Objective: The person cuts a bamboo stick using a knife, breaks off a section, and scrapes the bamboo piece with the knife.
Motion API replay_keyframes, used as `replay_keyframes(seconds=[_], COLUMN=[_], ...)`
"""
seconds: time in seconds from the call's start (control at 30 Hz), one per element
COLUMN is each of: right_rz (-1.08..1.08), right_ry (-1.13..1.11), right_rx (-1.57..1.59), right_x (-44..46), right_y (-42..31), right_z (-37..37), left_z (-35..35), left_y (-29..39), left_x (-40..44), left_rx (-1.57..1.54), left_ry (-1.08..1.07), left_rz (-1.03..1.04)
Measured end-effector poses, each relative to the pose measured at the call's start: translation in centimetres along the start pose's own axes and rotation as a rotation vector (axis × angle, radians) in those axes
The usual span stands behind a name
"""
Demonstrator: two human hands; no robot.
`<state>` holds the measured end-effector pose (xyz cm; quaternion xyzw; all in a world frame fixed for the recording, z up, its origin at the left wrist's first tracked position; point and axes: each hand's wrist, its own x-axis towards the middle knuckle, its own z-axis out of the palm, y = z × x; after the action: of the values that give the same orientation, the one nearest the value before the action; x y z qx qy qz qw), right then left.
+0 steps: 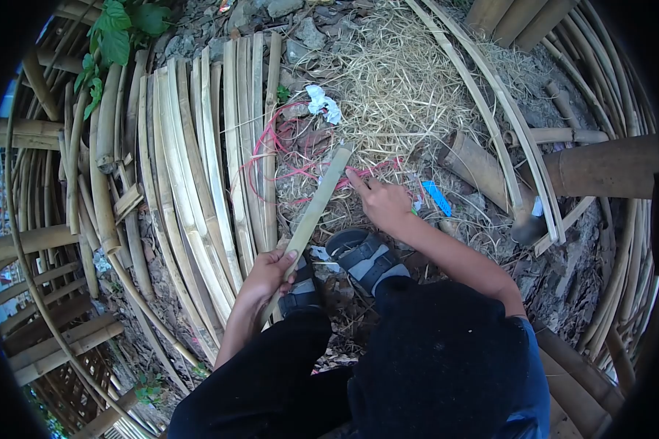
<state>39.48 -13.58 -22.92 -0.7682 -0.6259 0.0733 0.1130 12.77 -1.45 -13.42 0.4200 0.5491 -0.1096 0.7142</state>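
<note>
My left hand (271,272) is closed around the lower part of a flat, pale bamboo strip (316,197), which slants up and to the right in front of my feet. Close to the right edge of that strip, near its upper end, is my right hand (382,203). Its index finger reaches toward the strip while the other fingers are curled in; what they hold, if anything, is hidden. Pink string (267,146) lies tangled on the ground behind the strip. A blue wrapper piece (437,197) lies just right of my right hand.
A row of split bamboo strips (187,154) lies to the left. Bamboo shavings (403,95) and crumpled white paper (322,104) cover the ground ahead. Long bent strips (490,95) and a thick bamboo piece (476,168) are at right. My sandals (366,256) rest below the hands.
</note>
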Motion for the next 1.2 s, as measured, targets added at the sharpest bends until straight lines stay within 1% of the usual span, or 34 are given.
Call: replay_keyframes(seconds=[0.03, 0.1, 0.23, 0.3, 0.43, 0.5, 0.63, 0.73, 0.8, 0.83, 0.9, 0.93, 1.0, 1.03, 1.1, 1.2], right_rz=[0.001, -0.074, -0.002, -0.093, -0.036, -0.078, -0.075, -0.049, -0.138, -0.138, -0.059, -0.06, -0.161, -0.161, -0.073, -0.13], right_ry=[0.002, -0.012, -0.006, -0.035, -0.025, -0.035, -0.033, -0.073, -0.05, -0.052, -0.064, -0.061, -0.106, -0.106, -0.09, -0.093], right_rx=[-0.001, 0.025, 0.046, 0.024, -0.014, -0.002, -0.019, -0.042, -0.034, -0.033, -0.048, -0.049, -0.064, -0.065, -0.053, -0.095], right_x=[-0.1, -0.6, -0.1, -0.7, -0.3, -0.5, 0.1, 0.5, 0.3, 0.3, 0.9, 0.8, 0.0, 0.3, 0.8, 0.3], right_y=[-0.2, -0.8, 0.0, -0.9, -0.3, -0.7, -0.6, -0.4, -0.8, -0.6, 0.1, -0.3, -1.6, -1.2, -0.2, -1.2], right_z=[0.1, 0.4, 0.0, 0.1, 0.2, 0.3, -0.5, -0.6, -0.6, -0.6, -1.1, -1.4, -1.6, -1.6, -1.4, -1.5], left_z=[0.0, 0.0, 0.2, 0.2, 0.2, 0.3, 0.2, 0.3, 0.3, 0.3, 0.4, 0.3, 0.2, 0.2, 0.5, 0.1], left_y=[0.0, -0.1, 0.1, 0.2, 0.1, 0.1, -0.3, -0.2, -0.2, -0.3, -0.2, -0.2, -0.3, -0.3, -0.2, -0.6], left_x=[0.0, 0.0, -0.2, -0.2, -0.3, -0.2, -0.1, -0.1, 0.0, 0.0, -0.1, 0.0, 0.1, 0.2, -0.1, 0.3], left_rx=[0.001, 0.005, 0.005, -0.001, 0.004, 0.033, 0.065, 0.086, 0.091, 0.09, 0.092, 0.092, 0.123, 0.122, 0.098, 0.141], left_ry=[0.0, 0.001, 0.014, 0.006, 0.002, 0.02, 0.022, 0.035, 0.052, 0.052, 0.055, 0.055, 0.064, 0.063, 0.068, 0.073], left_rz=[0.002, 0.007, 0.006, 0.006, 0.019, 0.025, 0.037, 0.054, 0.04, 0.038, 0.046, 0.05, 0.023, 0.024, 0.059, 0.04])
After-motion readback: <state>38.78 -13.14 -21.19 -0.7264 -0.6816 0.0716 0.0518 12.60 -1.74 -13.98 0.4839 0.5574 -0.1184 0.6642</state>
